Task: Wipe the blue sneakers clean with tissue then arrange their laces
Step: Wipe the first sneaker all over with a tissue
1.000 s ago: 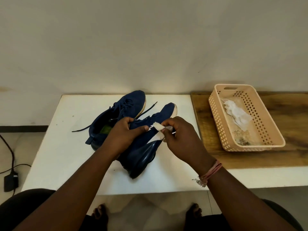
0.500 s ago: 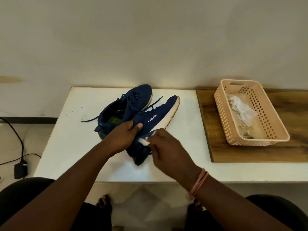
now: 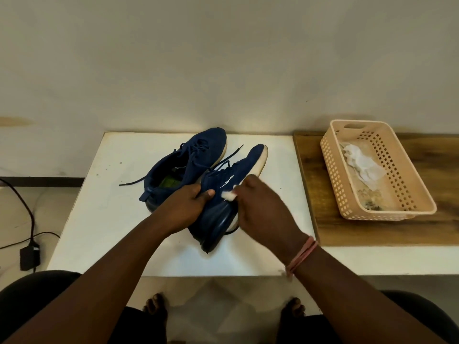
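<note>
Left hand (image 3: 185, 207) grips the near sneaker (image 3: 231, 187) by its heel, tilted on the white table (image 3: 99, 214). Right hand (image 3: 260, 207) pinches a tissue wad (image 3: 229, 195) against its side. Second sneaker (image 3: 188, 165) lies just behind. Basket (image 3: 387, 212) well right.

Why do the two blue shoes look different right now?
The near blue sneaker is tipped on its side, gripped by the left hand, while the far blue sneaker rests untouched on the white table. The right hand presses a white tissue wad on the near one only. The far one's opening shows a green insole. Both are dark blue with pale soles.
</note>
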